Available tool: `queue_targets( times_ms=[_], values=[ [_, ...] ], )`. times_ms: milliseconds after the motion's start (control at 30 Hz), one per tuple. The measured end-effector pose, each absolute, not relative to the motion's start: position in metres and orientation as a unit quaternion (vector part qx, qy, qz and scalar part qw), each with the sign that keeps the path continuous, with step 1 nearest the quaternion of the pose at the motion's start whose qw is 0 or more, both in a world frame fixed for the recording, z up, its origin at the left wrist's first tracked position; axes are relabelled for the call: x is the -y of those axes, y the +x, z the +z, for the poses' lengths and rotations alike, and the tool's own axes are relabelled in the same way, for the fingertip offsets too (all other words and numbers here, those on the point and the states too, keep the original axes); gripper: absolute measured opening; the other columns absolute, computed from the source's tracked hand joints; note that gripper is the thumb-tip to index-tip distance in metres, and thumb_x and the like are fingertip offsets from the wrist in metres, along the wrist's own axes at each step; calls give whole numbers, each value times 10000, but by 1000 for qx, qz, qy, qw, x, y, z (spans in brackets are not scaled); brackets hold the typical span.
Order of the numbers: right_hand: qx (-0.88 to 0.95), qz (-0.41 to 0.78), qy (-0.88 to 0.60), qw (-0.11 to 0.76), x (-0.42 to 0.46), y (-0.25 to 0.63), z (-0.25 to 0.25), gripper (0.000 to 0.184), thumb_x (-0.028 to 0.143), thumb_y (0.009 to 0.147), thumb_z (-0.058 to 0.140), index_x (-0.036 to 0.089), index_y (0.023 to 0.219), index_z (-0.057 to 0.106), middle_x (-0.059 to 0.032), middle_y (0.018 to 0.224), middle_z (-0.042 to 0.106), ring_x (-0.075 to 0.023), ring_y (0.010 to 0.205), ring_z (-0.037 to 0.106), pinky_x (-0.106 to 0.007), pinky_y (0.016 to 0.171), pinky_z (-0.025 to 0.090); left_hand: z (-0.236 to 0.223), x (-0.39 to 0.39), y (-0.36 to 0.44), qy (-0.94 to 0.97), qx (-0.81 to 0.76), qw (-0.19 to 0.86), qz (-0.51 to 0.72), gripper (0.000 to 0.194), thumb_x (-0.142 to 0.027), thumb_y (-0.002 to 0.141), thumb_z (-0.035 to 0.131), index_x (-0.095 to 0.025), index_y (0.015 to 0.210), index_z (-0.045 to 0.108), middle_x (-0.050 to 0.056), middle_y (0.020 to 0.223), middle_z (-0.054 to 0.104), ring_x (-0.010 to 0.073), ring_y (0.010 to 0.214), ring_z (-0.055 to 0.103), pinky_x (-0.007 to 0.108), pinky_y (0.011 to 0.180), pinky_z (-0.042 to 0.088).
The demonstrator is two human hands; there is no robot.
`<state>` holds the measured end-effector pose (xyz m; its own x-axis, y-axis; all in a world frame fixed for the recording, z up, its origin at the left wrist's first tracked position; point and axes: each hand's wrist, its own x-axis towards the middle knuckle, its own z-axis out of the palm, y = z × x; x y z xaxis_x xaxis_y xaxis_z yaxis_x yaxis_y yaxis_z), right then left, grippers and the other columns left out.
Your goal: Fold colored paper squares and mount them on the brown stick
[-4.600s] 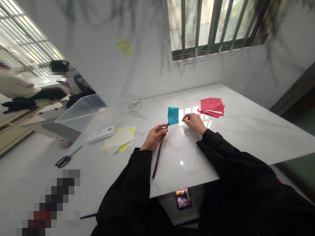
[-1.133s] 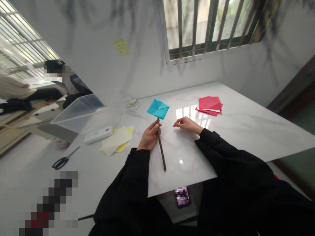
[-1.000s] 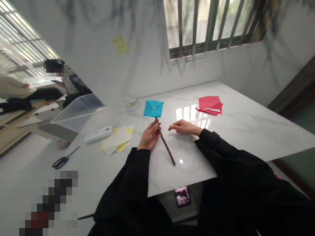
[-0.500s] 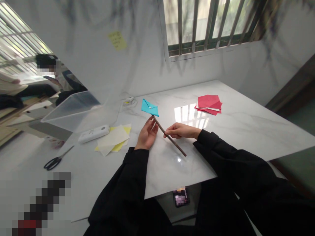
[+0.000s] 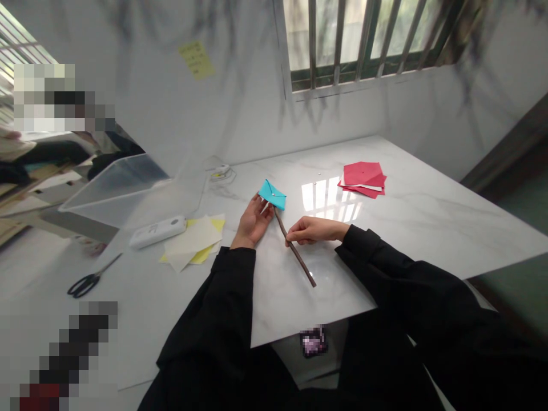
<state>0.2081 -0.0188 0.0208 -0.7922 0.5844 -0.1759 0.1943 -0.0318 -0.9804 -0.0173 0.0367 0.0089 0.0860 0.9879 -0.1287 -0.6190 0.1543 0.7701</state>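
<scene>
A thin brown wooden stick [image 5: 303, 264] slants across the space above the white marbled table. My right hand [image 5: 314, 229] pinches it near its middle between thumb and fingers. At the stick's far end sits a blue folded paper [image 5: 274, 196] with a small bright dot, like a pin head, at its centre. My left hand [image 5: 256, 221] is just left of that end, palm up and fingers apart. Its fingertips reach the lower left edge of the blue paper. Whether they press on the paper, I cannot tell.
Red paper pieces [image 5: 363, 178] lie stacked at the right. To the left are cream and yellow sheets [image 5: 194, 242], a white oblong device [image 5: 158, 231], black-handled scissors [image 5: 88, 283] and a clear plastic bin [image 5: 115, 182]. A barred window is behind; another person sits far left.
The blue paper has swung right and slightly down, coming closer over my left fingertips. The stick's near end has moved left and down. My right hand keeps its pinch.
</scene>
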Motion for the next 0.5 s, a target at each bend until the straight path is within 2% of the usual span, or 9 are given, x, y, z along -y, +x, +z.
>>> queue_targets(
  times_ms=[167, 300, 500],
  values=[
    [706, 624, -301, 147, 22, 206, 22, 362, 466, 969, 673, 127, 1043, 779, 63, 620, 455, -72, 527, 337, -242, 494, 228, 6, -37, -14, 303, -332, 657, 605, 186, -172, 797, 831, -214, 914, 693, 8, 906, 672, 121, 797, 618, 228, 710, 498],
    [724, 601, -306, 143, 23, 205, 21, 355, 468, 962, 672, 135, 1017, 782, 53, 625, 483, -80, 548, 360, -242, 523, 259, 7, -37, -14, 284, -348, 642, 620, 147, -201, 809, 830, -209, 844, 687, 8, 862, 680, 137, 796, 613, 241, 732, 500],
    [747, 584, -290, 132, 21, 206, 19, 385, 500, 951, 679, 138, 1012, 792, 37, 659, 523, -89, 595, 399, -243, 550, 272, 10, -35, -15, 267, -341, 652, 622, 187, -220, 829, 839, -220, 986, 739, 0, 840, 682, 137, 792, 625, 242, 758, 526]
  ],
)
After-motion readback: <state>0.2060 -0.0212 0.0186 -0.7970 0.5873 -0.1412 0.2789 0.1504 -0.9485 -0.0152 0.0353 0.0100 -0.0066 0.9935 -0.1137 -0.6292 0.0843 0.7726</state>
